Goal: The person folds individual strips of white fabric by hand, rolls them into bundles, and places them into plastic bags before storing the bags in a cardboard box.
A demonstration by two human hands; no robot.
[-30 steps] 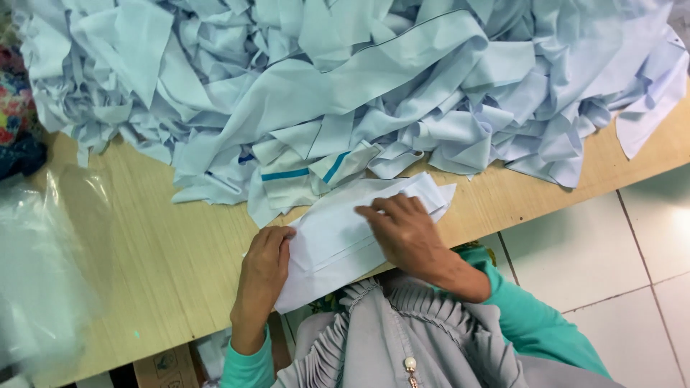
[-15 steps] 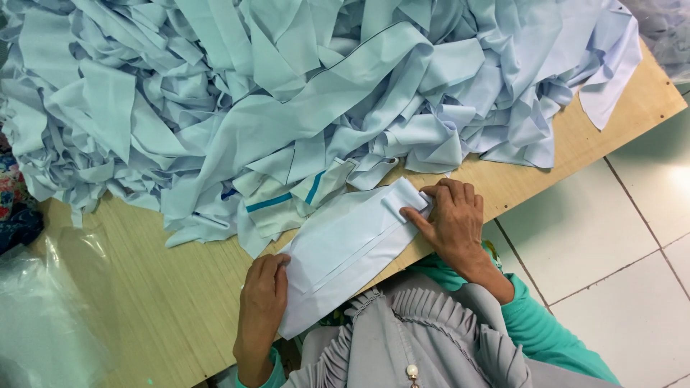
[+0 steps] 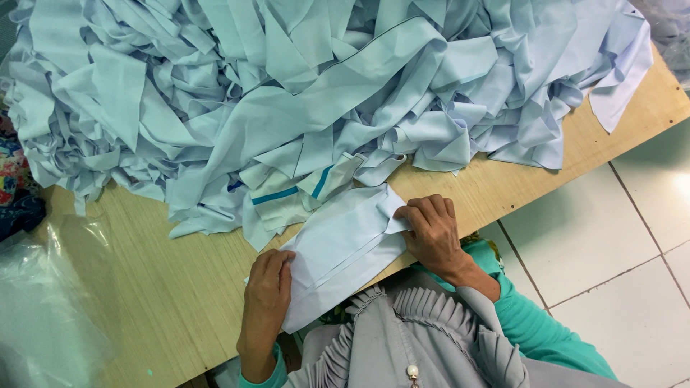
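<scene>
Far left, a plastic bag sits on the table. My left hand lies flat, fingers together, pinning the folded cloth piece at lower center; my right hand pinches its right end. The piece hangs over the table's near edge, so it might slide off, or the fabric pile above could creep onto it.

I work at a light wooden table with visible grain, its edge running diagonally toward the upper right. Below it on my right, a floor of large pale tiles with dark grout lines. Clear plastic sheeting lies crumpled at the table's left end. A patterned, colourful cloth shows at the far left edge. Light is even and soft.
</scene>
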